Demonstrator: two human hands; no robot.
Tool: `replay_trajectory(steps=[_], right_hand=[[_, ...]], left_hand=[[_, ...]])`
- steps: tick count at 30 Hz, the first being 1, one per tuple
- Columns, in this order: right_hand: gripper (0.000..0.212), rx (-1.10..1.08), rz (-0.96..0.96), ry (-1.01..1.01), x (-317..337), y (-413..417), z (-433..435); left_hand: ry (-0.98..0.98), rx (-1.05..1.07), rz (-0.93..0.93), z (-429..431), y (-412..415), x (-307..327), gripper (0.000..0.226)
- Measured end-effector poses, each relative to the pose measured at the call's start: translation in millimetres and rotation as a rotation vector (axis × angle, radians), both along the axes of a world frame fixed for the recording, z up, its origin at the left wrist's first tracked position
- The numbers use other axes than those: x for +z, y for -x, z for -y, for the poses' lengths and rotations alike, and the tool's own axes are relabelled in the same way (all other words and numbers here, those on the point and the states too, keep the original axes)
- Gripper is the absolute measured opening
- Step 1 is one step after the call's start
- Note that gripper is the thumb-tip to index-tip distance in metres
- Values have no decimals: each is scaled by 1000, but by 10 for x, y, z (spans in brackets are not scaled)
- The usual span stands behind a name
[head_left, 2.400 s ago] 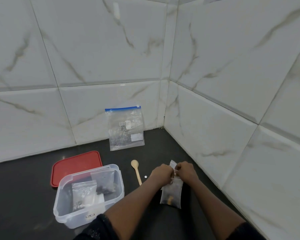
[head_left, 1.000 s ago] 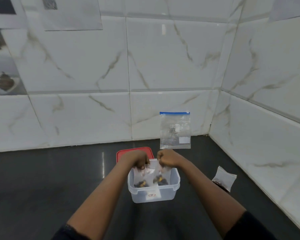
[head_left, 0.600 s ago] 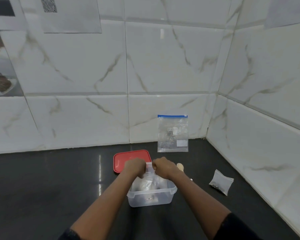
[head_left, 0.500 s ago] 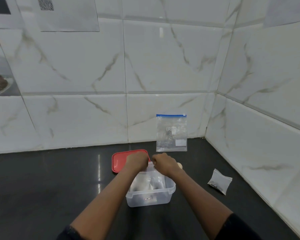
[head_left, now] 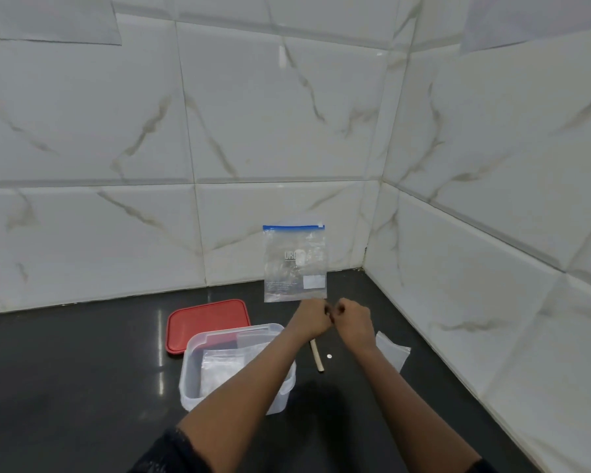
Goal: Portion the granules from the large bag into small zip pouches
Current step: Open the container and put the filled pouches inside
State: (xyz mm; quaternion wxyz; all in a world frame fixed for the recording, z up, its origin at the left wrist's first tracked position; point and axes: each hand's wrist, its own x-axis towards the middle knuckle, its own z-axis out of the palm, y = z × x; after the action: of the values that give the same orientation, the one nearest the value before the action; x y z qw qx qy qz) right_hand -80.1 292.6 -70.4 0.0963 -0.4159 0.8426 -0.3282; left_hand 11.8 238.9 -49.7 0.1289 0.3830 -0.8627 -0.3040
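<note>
The large clear zip bag [head_left: 294, 264] with a blue top strip leans upright against the back wall. Just in front of its lower edge, my left hand [head_left: 313, 319] and my right hand [head_left: 354, 319] are both closed, knuckles almost touching. They pinch the thin edge of a small zip pouch [head_left: 329, 311] between them; most of it is hidden behind the fingers. A wooden spoon [head_left: 316, 356] lies on the counter below my hands, only its handle showing. Another small pouch [head_left: 391, 351] lies to the right, partly behind my right forearm.
A clear plastic container [head_left: 198, 339] holding several small pouches [head_left: 222, 367] stands under my left forearm. Its red lid [head_left: 205, 322] lies flat behind it. White marble-tiled walls meet in a corner at the right. The counter [head_left: 82, 387] is dark and glossy.
My hands have lifted away from the container and moved right and toward the wall, now over the spoon in front of the large bag. The view has shifted left.
</note>
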Motion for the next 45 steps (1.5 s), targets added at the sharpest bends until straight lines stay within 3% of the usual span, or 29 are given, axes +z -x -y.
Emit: replay_trajectory(steps=[7,20,25,28,31,35,39,43,45], right_hand=[[21,-199,2,-173,-506,778,-254],[23,-269,86,-285,-916,1243,-313],[27,-299,76,-357,-871,1252,-286],[28,-262,103,-387,-851,1259,-301],[25,-214,121,-407,-812,1264,-348],[7,-180,125,-320,-638,1178,-374],[26,-138,163,-210,-385,1104,-306],[11,-31,113,-142,-51,991,-220],[13,-6,83,-107,81,891,-157]], left_hand=[[-196,10,76,-130,626,-333,8],[-301,106,136,-132,1313,-764,34],[-372,131,67,-216,1423,-819,33],[-366,119,12,-234,1418,-866,16],[-353,97,-42,-250,1357,-880,12],[-338,122,-137,-231,1217,-861,24],[-283,191,-228,-157,1047,-733,9],[-227,251,-363,-54,850,-535,10],[-206,268,-428,-28,710,-400,7]])
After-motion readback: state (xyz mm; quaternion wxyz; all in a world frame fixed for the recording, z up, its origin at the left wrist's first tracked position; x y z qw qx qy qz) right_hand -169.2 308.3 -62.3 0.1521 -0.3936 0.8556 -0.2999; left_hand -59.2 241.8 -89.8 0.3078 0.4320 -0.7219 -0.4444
